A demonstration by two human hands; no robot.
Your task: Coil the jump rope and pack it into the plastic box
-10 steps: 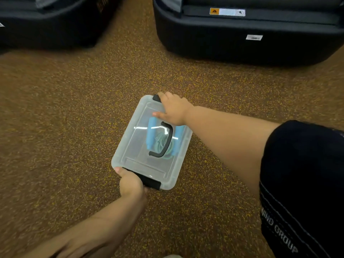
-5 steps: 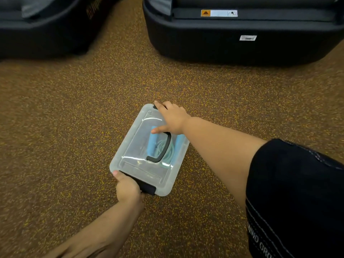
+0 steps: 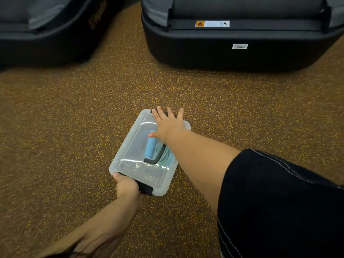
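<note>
right hand (image 3: 168,125) fingers now spread flat on box lid (image 3: 134,149) | left hand (image 3: 127,185) grips near-end latch (image 3: 147,189)

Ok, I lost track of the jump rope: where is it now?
In the head view, the jump rope lies inside the lidded plastic box on the floor, lower centre, beneath the lid's black handle and near the right hand.

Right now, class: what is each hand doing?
Left hand: closed round the black latch of the clear plastic box.
Right hand: open, fingers spread flat on the box.
</note>
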